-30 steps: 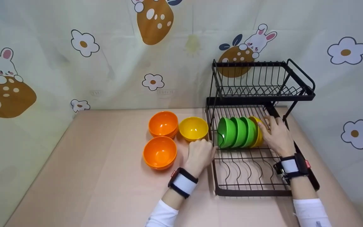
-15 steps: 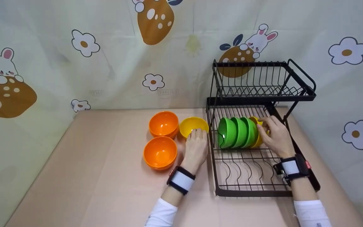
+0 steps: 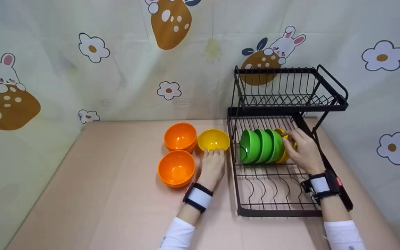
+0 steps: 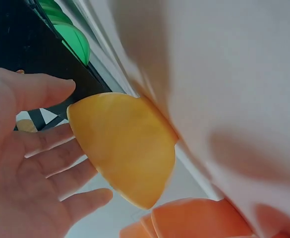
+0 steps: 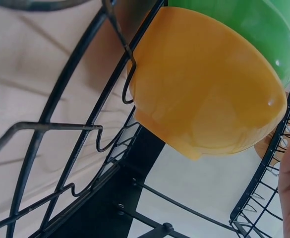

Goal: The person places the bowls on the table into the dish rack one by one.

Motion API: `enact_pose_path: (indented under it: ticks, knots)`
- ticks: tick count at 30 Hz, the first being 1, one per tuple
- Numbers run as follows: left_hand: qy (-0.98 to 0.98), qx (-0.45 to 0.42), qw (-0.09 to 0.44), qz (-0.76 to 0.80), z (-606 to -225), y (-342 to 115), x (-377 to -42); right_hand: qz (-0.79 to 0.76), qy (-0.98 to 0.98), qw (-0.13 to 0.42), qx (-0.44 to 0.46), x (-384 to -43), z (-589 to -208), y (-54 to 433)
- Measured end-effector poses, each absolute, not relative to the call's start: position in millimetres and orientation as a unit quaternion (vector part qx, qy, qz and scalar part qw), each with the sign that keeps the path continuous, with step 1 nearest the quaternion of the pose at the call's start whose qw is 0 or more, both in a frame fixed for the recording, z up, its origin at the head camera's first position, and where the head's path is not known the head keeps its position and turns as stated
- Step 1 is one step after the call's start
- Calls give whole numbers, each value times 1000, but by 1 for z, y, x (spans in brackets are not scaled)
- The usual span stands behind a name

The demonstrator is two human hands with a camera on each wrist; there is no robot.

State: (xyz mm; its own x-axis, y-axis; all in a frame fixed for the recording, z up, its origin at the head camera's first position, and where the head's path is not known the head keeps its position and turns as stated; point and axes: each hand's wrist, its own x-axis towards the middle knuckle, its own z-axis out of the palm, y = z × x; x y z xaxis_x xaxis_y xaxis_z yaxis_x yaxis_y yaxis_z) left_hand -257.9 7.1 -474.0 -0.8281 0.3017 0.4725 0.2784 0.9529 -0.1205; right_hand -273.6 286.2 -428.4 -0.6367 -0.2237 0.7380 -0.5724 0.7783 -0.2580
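Note:
My left hand is at the near rim of a yellow bowl on the table. In the left wrist view its fingers extend loosely behind that bowl's rim, and the thumb is held away from it. My right hand is beside another yellow bowl, which stands on edge in the black dish rack. Only a sliver of that hand shows in the right wrist view, apart from the bowl's outer wall. Several green bowls stand on edge to the left of the racked yellow one.
Left of the table's yellow bowl are stacked orange bowls, with an orange bowl in front. The rack's upper tier overhangs the back of its lower tier. A patterned curtain hangs behind the table.
My left hand has shifted left from the rack's edge, reached over the yellow bowl, then drawn back to its near rim. My right fingers have bent slightly beside the racked yellow bowl.

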Motion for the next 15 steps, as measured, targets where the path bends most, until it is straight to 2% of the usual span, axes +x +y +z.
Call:
enact_pose_path:
  ticks: [6, 15]
  knots:
    - [-958, -151, 240, 40, -472, 7, -258, 235, -878, 352, 222, -274, -428, 286]
    - [-954, -151, 254, 46, -469, 6, -257, 239, -876, 353, 224, -274, -429, 286]
